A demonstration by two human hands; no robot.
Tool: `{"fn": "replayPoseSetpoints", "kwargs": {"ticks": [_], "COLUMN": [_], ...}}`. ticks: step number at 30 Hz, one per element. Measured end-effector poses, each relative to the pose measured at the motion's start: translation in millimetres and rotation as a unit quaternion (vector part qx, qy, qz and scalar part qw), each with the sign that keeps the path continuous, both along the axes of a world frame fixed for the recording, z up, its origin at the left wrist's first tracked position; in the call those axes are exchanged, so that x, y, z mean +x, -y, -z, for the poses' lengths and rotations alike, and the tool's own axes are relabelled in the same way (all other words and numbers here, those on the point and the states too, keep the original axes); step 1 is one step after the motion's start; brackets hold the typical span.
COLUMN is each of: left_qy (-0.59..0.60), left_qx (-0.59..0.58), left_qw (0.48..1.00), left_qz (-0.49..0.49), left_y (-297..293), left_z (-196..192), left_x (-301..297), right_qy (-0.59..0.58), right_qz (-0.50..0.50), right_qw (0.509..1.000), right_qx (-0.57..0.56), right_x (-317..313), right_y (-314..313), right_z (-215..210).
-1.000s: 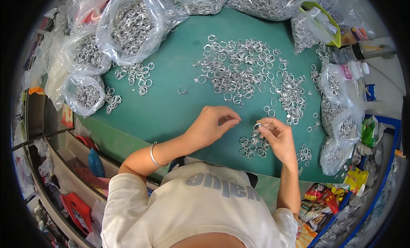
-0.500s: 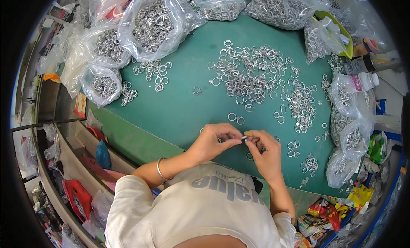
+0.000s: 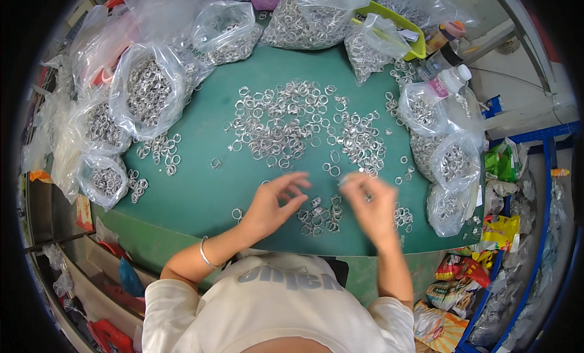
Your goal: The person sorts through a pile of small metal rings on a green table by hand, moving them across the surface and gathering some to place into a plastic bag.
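Note:
My left hand (image 3: 278, 201) hovers over the near part of the green tabletop, its fingers and thumb apart with nothing between them. To its right is my right hand (image 3: 372, 202), bent at the fingers and smeared by motion. A small greyish blur shows at its fingertips, too unclear to name. Between the hands lies a small group of silver rings (image 3: 319, 218). Beyond them spreads a large loose pile of silver rings (image 3: 277, 125), with another heap of rings (image 3: 363, 145) on its right. More rings (image 3: 402, 217) lie beside my right hand.
Clear plastic bags full of rings line the table, among them an open bag (image 3: 149, 91) at the far left and a bag (image 3: 453, 164) on the right. A yellow-green tray (image 3: 417, 45) and a bottle (image 3: 450, 81) stand at the back right. Blue shelving (image 3: 535, 231) is at the right.
My hands were together, fingering a small metal piece; now they are apart, the right one farther right. The view has shifted, and the rings between my hands now show.

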State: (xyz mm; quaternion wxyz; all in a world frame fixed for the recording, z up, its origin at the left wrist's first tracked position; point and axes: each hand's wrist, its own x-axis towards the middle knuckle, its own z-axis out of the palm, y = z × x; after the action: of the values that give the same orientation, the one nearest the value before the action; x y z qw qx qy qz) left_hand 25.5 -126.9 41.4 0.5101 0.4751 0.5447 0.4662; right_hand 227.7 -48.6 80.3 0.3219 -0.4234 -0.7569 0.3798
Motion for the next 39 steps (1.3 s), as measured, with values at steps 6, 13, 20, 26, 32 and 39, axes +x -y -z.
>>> {"fn": "replayPoseSetpoints", "kwargs": {"ticks": [6, 13, 20, 26, 32, 39], "left_qy": [-0.307, -0.524, -0.461, -0.396, -0.361, -0.38], "left_qx": [0.155, 0.105, 0.29, 0.261, 0.185, 0.143], "left_qw": [0.938, 0.845, 0.832, 0.866, 0.914, 0.914], "left_qz": [-0.048, -0.027, 0.111, 0.157, -0.03, 0.012], "left_y": [-30.1, -83.9, -73.2, -64.1, -154.4, -207.8], "left_z": [6.0, 22.4, 44.0, 19.9, 16.1, 42.0], "left_x": [-35.8, -39.6, -49.6, -63.3, -68.5, -71.4], "right_qy": [0.35, 0.14, 0.265, 0.207, 0.112, 0.168], "right_qz": [0.272, -0.1, -0.149, -0.105, -0.015, -0.016], "right_qw": [0.869, 0.972, 0.922, 0.969, 0.97, 0.959], "right_qx": [0.221, 0.16, 0.241, 0.089, 0.216, 0.226], "right_x": [90.8, -19.6, -38.9, -22.6, -92.0, -103.1], "right_y": [-154.6, -110.2, -80.7, -104.8, -161.6, -176.6], "right_z": [-10.2, 32.6, 72.3, 44.9, 73.7, 78.9]}}
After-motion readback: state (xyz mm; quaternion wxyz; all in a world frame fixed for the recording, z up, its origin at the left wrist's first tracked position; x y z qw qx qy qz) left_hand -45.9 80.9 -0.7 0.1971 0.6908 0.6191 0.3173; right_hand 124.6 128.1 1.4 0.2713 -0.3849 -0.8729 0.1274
